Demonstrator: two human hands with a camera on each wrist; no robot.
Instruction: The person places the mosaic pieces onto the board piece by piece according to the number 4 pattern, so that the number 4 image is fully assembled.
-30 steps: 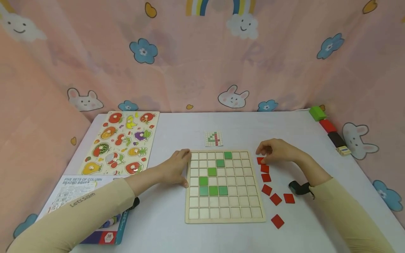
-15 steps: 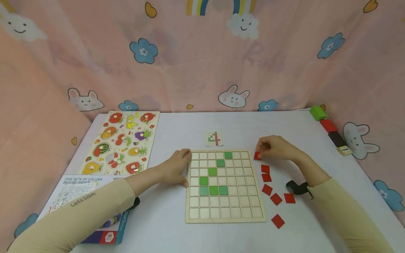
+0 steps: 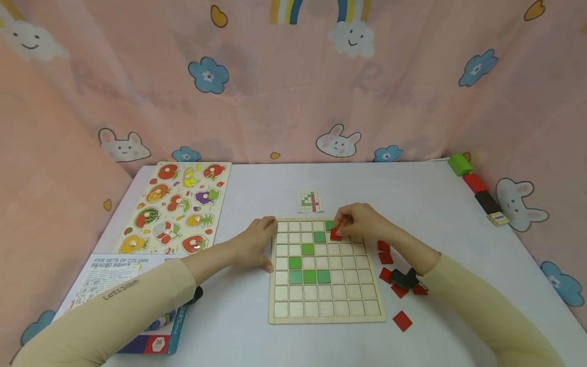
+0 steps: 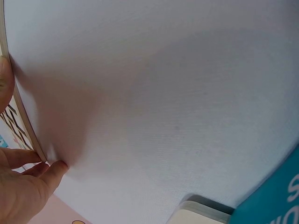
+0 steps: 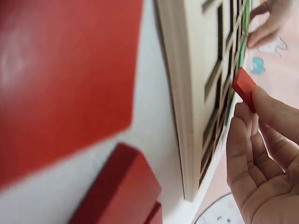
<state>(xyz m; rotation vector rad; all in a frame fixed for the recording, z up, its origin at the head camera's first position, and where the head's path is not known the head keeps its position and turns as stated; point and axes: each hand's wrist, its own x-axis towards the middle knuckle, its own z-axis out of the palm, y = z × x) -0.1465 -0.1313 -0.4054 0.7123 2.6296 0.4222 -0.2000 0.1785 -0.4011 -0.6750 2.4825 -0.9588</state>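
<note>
Pinched between my right hand's thumb and fingers is a small red square tile. It is over the upper right part of the wooden grid board, close to the topmost green tile. In the right wrist view the red tile looks tilted; whether it touches the board is unclear. Several green tiles lie in cells, most along a diagonal. My left hand rests against the board's left edge, fingertips at the far corner and thumb lower down. The left wrist view shows those fingers extended at the corner.
Behind the board lies a small pattern card. Several loose red tiles lie right of it, some partly hidden by my wrist camera. A fruit puzzle and a box are at left, coloured blocks at far right.
My right hand took the farthest red tile from the loose row and carried it left over the board. The left hand has stayed at the board's edge.
</note>
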